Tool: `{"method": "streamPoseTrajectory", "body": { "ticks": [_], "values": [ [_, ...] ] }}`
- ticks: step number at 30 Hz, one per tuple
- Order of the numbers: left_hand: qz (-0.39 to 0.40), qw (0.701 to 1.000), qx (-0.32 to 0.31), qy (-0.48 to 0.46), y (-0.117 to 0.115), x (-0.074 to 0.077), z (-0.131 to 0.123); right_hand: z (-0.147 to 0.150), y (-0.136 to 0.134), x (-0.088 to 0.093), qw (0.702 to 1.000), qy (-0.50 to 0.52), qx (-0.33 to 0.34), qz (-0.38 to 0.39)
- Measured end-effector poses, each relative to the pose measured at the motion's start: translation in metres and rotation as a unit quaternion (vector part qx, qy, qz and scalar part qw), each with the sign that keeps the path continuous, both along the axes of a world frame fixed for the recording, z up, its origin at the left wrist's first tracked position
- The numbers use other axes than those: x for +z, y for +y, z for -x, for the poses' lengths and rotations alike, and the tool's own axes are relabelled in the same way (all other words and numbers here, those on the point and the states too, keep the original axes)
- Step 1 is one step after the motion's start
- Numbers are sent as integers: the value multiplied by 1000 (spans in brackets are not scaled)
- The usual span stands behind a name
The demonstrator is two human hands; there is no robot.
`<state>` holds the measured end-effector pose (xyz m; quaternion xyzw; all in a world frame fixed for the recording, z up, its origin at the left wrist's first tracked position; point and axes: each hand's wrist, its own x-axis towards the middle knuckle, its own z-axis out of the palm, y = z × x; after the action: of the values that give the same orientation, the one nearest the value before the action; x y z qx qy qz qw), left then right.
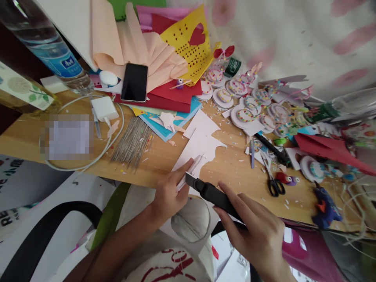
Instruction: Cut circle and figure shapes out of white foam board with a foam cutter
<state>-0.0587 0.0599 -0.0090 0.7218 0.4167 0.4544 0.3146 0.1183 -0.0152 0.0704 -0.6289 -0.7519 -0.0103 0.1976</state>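
Note:
My left hand (172, 192) is closed on a small stack of white paper pieces (194, 167) near the table's front edge. A black stapler-like tool (217, 197) is in my right hand (252, 225), with my fingers along its top and thumb beneath. Its metal tip meets the near right side of the white pieces, though I cannot make out whether the paper is between its jaws. Behind my left hand lie cut white sheets (202, 143) on the wooden table (158, 168).
Thin wires (132, 143) and a white charger (105, 108) lie left. A phone (134, 83) rests on coloured paper. Decorated white discs (245, 115) crowd the back right, with scissors (273, 180) and a blue glue gun (326, 207) nearer. A water bottle (55, 55) stands back left.

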Motion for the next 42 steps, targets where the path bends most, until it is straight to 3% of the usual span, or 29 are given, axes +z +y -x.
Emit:
{"method": "streamPoseTrajectory", "body": {
  "ticks": [8, 22, 42],
  "values": [
    [-12, 1000, -12, -19, -1, -4, 1, 1, -1, 10, 1000, 8, 8, 23],
    [9, 999, -31, -8, -1, -4, 3, -2, -6, 10, 1000, 8, -2, 30],
    [9, 1000, -22, 18, 4, 6, 1, -1, -7, 11, 996, 61, -36, 61]
  ]
}}
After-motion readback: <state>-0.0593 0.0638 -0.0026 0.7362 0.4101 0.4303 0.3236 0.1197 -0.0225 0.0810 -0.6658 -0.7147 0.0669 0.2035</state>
